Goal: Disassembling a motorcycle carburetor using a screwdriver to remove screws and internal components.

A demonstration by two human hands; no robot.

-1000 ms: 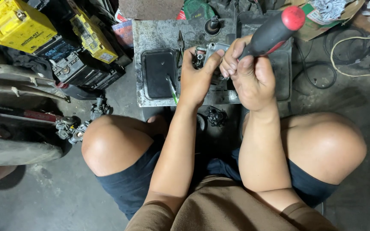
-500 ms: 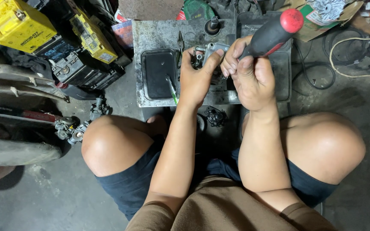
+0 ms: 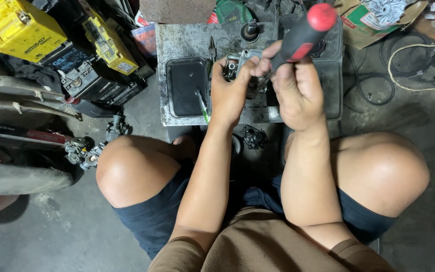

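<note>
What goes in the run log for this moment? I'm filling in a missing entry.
left hand: grips small metal part | right hand: holds red-and-black screwdriver, tip at part | surface: grey metal slab

Left hand (image 3: 229, 95): closed on a small metal part (image 3: 241, 59) over the slab (image 3: 177, 38).
Right hand (image 3: 294, 93): gripping a screwdriver (image 3: 305, 32), red-capped handle pointing to 1 o'clock; tip hidden, probably at the part.
Tray (image 3: 187, 85): black, at 9 o'clock of the left hand.
Batteries (image 3: 21, 30): yellow, at 10 o'clock.
Cables (image 3: 404, 60): at 3 o'clock.
</note>
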